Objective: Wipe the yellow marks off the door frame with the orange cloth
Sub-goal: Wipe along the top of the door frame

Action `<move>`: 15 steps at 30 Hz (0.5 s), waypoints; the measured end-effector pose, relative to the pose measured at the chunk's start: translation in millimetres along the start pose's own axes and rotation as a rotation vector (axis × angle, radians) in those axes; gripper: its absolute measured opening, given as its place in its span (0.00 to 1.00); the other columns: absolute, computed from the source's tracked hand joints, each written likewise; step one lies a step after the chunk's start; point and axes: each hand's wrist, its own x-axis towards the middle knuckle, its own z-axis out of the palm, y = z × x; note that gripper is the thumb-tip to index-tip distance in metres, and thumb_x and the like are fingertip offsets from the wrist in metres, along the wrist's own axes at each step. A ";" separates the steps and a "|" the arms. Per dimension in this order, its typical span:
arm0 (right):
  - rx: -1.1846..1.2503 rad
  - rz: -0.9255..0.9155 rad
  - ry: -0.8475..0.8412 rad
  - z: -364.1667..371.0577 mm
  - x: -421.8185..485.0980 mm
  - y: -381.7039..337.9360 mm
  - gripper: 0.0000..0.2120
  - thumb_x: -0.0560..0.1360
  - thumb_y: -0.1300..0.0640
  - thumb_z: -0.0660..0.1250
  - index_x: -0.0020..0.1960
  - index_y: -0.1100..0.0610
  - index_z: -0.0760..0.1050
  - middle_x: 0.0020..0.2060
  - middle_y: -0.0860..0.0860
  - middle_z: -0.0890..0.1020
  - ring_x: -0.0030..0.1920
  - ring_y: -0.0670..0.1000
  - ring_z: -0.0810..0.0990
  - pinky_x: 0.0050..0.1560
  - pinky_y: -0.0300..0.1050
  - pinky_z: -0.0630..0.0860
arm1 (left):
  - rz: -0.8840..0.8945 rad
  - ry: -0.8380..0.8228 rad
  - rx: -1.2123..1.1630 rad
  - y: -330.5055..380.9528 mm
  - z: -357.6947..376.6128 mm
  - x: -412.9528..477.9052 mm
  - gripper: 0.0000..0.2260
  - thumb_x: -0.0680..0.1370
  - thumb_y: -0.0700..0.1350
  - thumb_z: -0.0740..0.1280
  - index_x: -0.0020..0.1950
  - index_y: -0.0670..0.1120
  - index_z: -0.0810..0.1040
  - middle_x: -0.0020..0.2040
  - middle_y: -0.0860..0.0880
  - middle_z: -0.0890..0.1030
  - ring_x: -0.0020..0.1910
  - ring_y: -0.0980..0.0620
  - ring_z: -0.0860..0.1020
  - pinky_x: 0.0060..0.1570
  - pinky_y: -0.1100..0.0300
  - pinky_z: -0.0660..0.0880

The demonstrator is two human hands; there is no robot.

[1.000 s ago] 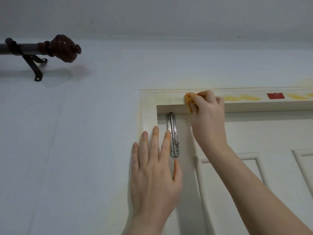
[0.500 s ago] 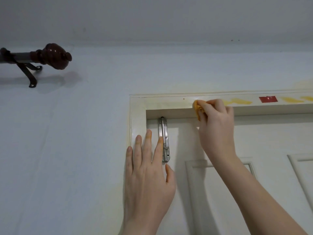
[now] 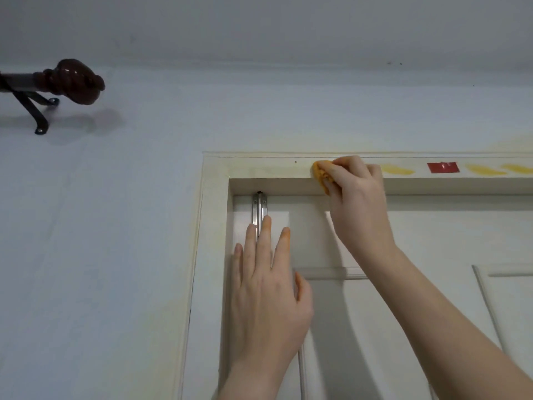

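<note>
Head view: the frame runs across the middle of the picture, its top rail stretching to the right edge. The right hand sits at centre right, fingers curled tight around the cloth, a small orange wad pressed against the face of the top rail. Only the wad's left edge shows; the rest is buried under the fingers, which looks like a way to put firm pressure on a narrow strip. Just right of the knuckles lies a yellow mark, touching or nearly touching the hand. Further right, past a red tag stuck on the rail, more marks run to the picture's edge. The rail left of the cloth looks pale, with at most a faint tint, so I judge the wiping is heading rightward and a good part remains.

The left hand is at lower centre, flat and spread on the door, holding nothing; fingertips overlap the lower part of a metal bolt. It seems to brace the body for the overhead reach. Its fingertips carry an orange-yellow stain.

At upper left, a rod with a dark knob juts from the wall, well apart from the work.
</note>
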 end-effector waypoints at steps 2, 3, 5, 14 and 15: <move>-0.016 0.073 0.024 -4.8 3.2 9.8 0.13 0.80 0.70 0.65 0.55 0.56 0.84 0.53 0.51 0.80 0.49 0.60 0.71 0.52 0.48 0.69 | 0.004 -0.020 -0.059 5.5 10.5 1.2 0.31 0.81 0.51 0.63 0.85 0.53 0.66 0.89 0.51 0.56 0.89 0.50 0.49 0.87 0.50 0.47; -0.018 0.116 0.038 -8.9 0.1 15.5 0.13 0.81 0.69 0.65 0.56 0.56 0.84 0.53 0.51 0.80 0.50 0.60 0.71 0.52 0.50 0.70 | 0.007 -0.031 -0.083 7.4 15.5 0.8 0.31 0.81 0.51 0.62 0.85 0.53 0.66 0.89 0.51 0.55 0.89 0.50 0.49 0.87 0.52 0.45; -0.014 0.133 0.054 -15.0 -11.4 21.5 0.12 0.82 0.66 0.65 0.59 0.55 0.84 0.54 0.52 0.80 0.51 0.61 0.72 0.53 0.47 0.69 | 0.012 -0.058 -0.129 8.8 25.0 -2.4 0.31 0.81 0.52 0.61 0.85 0.53 0.65 0.89 0.52 0.55 0.89 0.51 0.47 0.86 0.55 0.41; -0.068 0.162 0.065 -14.3 -5.9 27.9 0.13 0.82 0.67 0.64 0.58 0.55 0.84 0.54 0.51 0.80 0.50 0.58 0.70 0.51 0.44 0.66 | 0.042 -0.125 -0.101 7.2 52.5 -6.0 0.31 0.81 0.56 0.58 0.86 0.53 0.66 0.89 0.50 0.59 0.89 0.48 0.54 0.86 0.50 0.39; -0.066 0.174 0.074 -17.1 -13.2 30.5 0.13 0.83 0.65 0.65 0.61 0.55 0.84 0.55 0.51 0.80 0.51 0.58 0.70 0.53 0.44 0.68 | 0.046 -0.127 -0.103 7.8 53.5 -6.7 0.31 0.82 0.56 0.58 0.86 0.53 0.66 0.89 0.50 0.59 0.89 0.48 0.54 0.86 0.48 0.40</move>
